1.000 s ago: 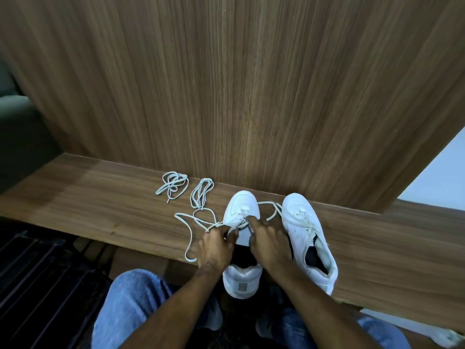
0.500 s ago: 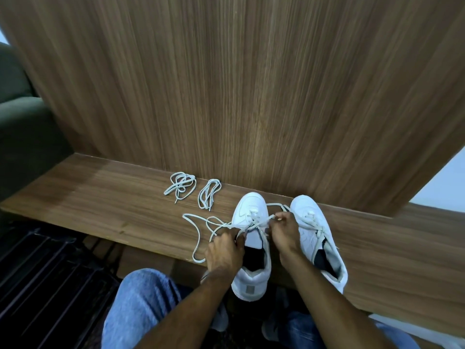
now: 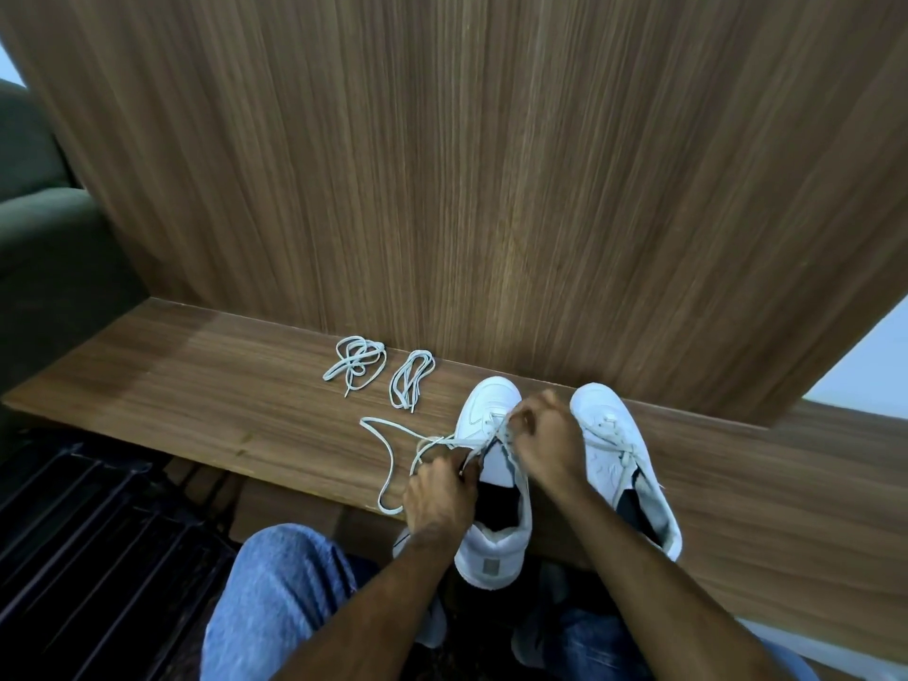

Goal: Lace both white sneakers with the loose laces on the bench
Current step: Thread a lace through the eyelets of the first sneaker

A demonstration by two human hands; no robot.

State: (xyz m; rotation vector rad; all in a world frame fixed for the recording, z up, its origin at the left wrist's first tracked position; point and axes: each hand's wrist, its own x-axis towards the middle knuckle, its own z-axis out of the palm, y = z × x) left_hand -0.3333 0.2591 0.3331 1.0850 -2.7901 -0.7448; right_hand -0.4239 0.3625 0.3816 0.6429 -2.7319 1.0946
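A tall panel of brown wood-grain board [image 3: 491, 164] fills most of the view, rising from the back of a long wooden bench [image 3: 196, 400] whose right end runs out of frame. At the left edge a dark green upholstered seat [image 3: 44, 248] is cut off, and below the bench a black slatted rack [image 3: 88, 543] lies in shadow, its details hard to make out. Blue-jeaned knees [image 3: 280, 597] show at the bottom. Two white sneakers stand toes to the panel: the right-hand white sneaker [image 3: 624, 464] already carries a lace, while the left-hand white sneaker [image 3: 491, 533] overhangs the bench's front edge, its eyelets largely hidden by the hands. The left hand [image 3: 437, 493] is curled round a lace end beside the shoe's tongue; the right hand [image 3: 545, 439] pinches another stretch over the eyelets, though the exact fingertip contact is blurred. The long white lace [image 3: 388, 459] being threaded loops out leftward on the bench. Farther back lie a tangled white lace bundle [image 3: 354, 363] and a narrower folded white lace bundle [image 3: 411, 378], just apart.
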